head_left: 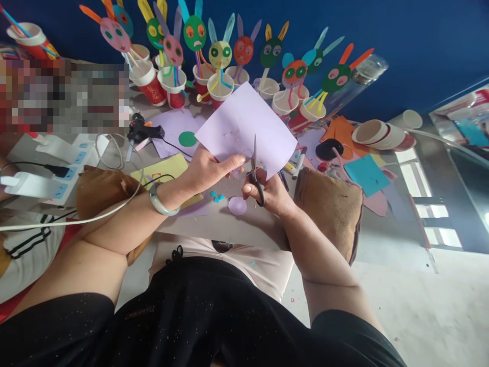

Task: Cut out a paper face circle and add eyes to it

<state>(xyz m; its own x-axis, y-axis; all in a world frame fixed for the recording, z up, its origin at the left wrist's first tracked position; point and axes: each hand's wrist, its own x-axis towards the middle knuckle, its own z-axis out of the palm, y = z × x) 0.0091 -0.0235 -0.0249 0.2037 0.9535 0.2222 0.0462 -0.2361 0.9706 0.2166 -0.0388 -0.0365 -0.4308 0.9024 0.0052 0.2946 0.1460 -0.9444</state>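
Note:
My left hand (pixel 212 171) pinches the lower left edge of a light purple paper sheet (pixel 248 122), thumb on top. My right hand (pixel 271 193) holds black-handled scissors (pixel 255 165), whose blades point up over the sheet's lower edge. A faint curved outline shows on the paper beside the blades. On the table below lie a purple paper disc (pixel 237 206) and several small blue pieces (pixel 217 198). To the left, a green disc (pixel 187 138) rests on more purple paper.
Paper cups (pixel 172 86) holding animal-faced figures line the back. A glue gun (pixel 143 130) and power strips (pixel 72 171) are at left. Brown cushions (pixel 330 209) flank my arms. Coloured paper (pixel 367 172) and stacked cups (pixel 382 136) lie at right. Another person's striped sleeve (pixel 34 244) shows at left.

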